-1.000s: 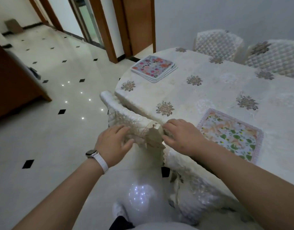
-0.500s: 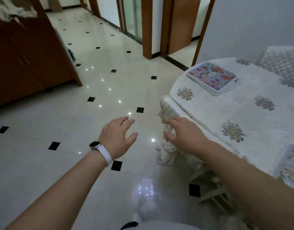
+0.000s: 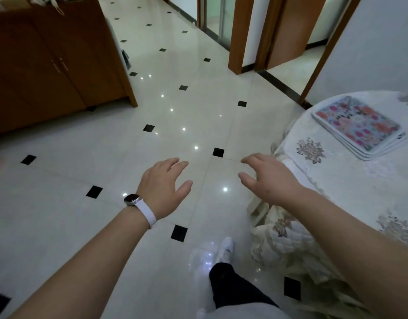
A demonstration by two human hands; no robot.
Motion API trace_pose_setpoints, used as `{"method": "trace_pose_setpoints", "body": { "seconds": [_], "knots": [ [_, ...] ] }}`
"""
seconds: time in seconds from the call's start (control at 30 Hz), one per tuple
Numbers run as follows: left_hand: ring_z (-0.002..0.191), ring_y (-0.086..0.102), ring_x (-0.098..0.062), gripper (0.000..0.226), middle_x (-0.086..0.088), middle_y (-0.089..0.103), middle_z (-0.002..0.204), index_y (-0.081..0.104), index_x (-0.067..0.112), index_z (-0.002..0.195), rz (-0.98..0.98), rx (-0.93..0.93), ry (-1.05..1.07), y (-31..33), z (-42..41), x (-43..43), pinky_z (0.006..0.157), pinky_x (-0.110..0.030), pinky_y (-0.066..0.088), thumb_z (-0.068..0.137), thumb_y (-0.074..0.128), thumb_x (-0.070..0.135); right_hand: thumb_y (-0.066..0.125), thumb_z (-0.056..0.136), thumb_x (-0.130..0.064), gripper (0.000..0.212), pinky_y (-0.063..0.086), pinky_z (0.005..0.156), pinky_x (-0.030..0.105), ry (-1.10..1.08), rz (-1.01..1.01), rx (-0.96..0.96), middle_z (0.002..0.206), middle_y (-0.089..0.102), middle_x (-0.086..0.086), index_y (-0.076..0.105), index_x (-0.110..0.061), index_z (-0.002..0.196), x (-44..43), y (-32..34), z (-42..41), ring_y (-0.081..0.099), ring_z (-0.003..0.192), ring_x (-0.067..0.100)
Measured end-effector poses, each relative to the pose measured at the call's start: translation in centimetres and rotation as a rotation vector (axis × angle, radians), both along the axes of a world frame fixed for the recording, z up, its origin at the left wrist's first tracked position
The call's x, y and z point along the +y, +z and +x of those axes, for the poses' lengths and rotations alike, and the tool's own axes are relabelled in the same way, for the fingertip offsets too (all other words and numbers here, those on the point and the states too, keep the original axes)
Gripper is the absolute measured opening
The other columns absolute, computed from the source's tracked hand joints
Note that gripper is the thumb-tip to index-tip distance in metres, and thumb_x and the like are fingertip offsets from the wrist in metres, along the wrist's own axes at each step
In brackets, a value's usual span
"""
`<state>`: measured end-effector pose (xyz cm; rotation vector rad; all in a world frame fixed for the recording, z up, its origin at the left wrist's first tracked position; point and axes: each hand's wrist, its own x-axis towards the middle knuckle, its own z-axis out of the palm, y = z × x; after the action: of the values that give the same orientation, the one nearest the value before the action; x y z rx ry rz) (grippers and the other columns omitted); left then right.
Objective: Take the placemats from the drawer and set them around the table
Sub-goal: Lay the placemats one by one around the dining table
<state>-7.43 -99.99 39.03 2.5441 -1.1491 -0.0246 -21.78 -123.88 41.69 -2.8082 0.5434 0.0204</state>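
A stack of floral placemats [image 3: 357,125] lies near the rounded end of the table [image 3: 350,180], which wears a white cloth with brown flower patches. My left hand [image 3: 162,187], with a white watch on the wrist, hovers over the floor with fingers spread and holds nothing. My right hand [image 3: 267,178] hangs in the air just left of the table edge, fingers loosely bent and empty. Both hands are well short of the stack.
A white padded chair [image 3: 288,245] is tucked against the table under my right forearm. A brown wooden cabinet [image 3: 53,65] stands at upper left. Glossy tiled floor [image 3: 106,157] spreads ahead toward wooden door frames [image 3: 241,35]. My foot [image 3: 226,249] is below.
My view has swung left, away from the table. My right hand has let go of the chair back and now floats free; my left hand stays open over the floor.
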Motion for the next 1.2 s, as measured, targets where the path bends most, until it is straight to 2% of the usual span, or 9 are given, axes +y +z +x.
{"method": "trace_pose_setpoints", "body": {
  "seconds": [0.27,0.47,0.63,1.0,1.2],
  "knots": [
    [0.126,0.049,-0.025,0.064,-0.005,0.054,0.138,0.055,0.022,0.133,0.091,0.010,0.017,-0.4,11.8,-8.2,0.100,-0.043,0.039,0.083,0.034,0.056,0.046,0.098,-0.046,0.049,0.040,0.100,0.036,0.021,0.057,0.032,0.141,0.052,-0.002,0.050,-0.021,0.140,-8.1,-2.9,11.8,0.048,0.126,0.022],
    [0.121,0.054,-0.027,0.061,-0.008,0.057,0.134,0.059,0.019,0.129,0.094,-0.029,-0.053,1.3,18.8,-17.3,0.096,-0.042,0.043,0.083,0.037,0.052,0.047,0.098,-0.044,0.042,0.040,0.097,0.036,-0.006,0.043,0.027,0.136,0.055,-0.003,0.053,-0.023,0.134,-16.2,-1.2,18.5,0.050,0.123,0.022],
    [0.123,0.053,-0.026,0.059,-0.007,0.057,0.135,0.059,0.020,0.128,0.093,-0.011,-0.114,1.0,22.8,-22.6,0.098,-0.043,0.042,0.084,0.038,0.053,0.045,0.098,-0.048,0.047,0.040,0.098,0.037,-0.045,0.017,0.025,0.138,0.055,-0.004,0.053,-0.023,0.136,-21.1,-0.2,21.9,0.050,0.124,0.021],
    [0.119,0.056,-0.028,0.054,-0.008,0.059,0.132,0.062,0.019,0.125,0.009,-0.033,-0.333,-0.4,36.2,-35.9,0.096,-0.047,0.045,0.085,0.043,0.051,0.043,0.097,-0.050,0.049,0.040,0.101,0.038,-0.222,-0.016,0.072,0.140,0.053,-0.005,0.050,-0.024,0.139,-30.0,-1.3,29.4,0.049,0.126,0.019],
    [0.115,0.059,-0.029,0.053,-0.009,0.062,0.127,0.064,0.018,0.122,-0.035,-0.023,-0.494,0.6,45.4,-44.0,0.094,-0.046,0.048,0.084,0.044,0.049,0.042,0.098,-0.050,0.049,0.040,0.100,0.035,-0.406,-0.050,0.076,0.141,0.051,-0.006,0.049,-0.025,0.140,-34.7,0.3,35.8,0.048,0.127,0.019]
  ]
}}
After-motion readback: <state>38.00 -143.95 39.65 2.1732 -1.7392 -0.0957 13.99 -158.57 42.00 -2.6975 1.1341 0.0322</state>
